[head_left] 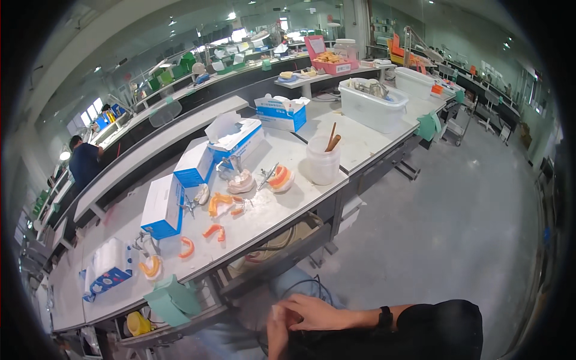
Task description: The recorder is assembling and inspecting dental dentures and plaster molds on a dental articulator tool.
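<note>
My left hand [276,331] and my right hand [313,312] are together low in the view, in front of the bench and below its edge. Both have curled fingers that meet; whatever lies between them, if anything, is hidden. A black band [384,317] circles my right wrist, below a black sleeve. Just beyond the hands a thin black cable [323,287] loops over blue cloth. On the bench are orange-pink denture pieces [187,246], a yellowish arch on a white base [150,267], and dental models [279,179] with metal articulators [228,168].
Blue-and-white boxes [163,207] line the bench, with a tissue pack [108,269] at the left. A white tub [323,161] holds brown sticks. Further back stands a clear bin [373,105]. An open drawer [276,257] and a green flap [172,300] jut out in front. Another person [84,160] works far left.
</note>
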The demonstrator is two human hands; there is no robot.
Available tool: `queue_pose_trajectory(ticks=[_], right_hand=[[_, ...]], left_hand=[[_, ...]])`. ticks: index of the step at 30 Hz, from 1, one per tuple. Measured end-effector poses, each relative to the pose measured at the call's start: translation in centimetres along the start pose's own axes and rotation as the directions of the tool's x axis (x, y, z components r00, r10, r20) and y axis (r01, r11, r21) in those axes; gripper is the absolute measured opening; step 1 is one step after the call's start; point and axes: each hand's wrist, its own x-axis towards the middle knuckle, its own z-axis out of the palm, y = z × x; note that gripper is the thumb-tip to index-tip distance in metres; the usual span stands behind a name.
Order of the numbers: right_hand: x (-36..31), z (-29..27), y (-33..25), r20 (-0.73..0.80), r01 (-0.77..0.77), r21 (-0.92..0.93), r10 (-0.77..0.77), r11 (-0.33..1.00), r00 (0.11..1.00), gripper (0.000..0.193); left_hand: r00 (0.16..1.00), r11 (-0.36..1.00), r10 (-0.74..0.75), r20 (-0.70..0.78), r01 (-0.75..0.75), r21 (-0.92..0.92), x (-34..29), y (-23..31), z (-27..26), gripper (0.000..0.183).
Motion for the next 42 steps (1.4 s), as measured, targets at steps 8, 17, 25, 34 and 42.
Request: queue_pose_trajectory(ticks=[8,17,25,34,42], right_hand=[[-1.6,1.7,2.5,-0.132,0.108,-0.012,-0.109,0.994,0.985,0.060],[0.9,2.0,1.9,-0.074,0.160,0.002,-0.160,0.987,0.984,0.061],[3.9,2.9,1.5,-0.057,0.233,0.008,-0.232,0.973,0.971,0.060],[5.1,5.8,2.6,-0.095,0.245,-0.026,-0.246,0.969,0.964,0.058],[8.9,8.2,1.7,0.006,0.223,0.043,-0.223,0.974,0.975,0.056]], left_hand=[[0.996,0.997,-0.047,0.080,0.042,0.068,0.8,-3.3,-1.3,0.039],[0.997,0.999,0.021,-0.075,-0.019,0.034,0.9,-3.3,-1.6,0.038],[0.994,0.998,-0.011,-0.112,0.004,-0.066,0.6,-2.5,-3.5,0.036],[0.990,0.964,-0.139,-0.035,0.127,-0.235,0.8,-3.3,-5.3,0.037],[0.970,0.988,-0.118,-0.213,0.092,-0.125,2.0,-5.5,-8.5,0.039]])
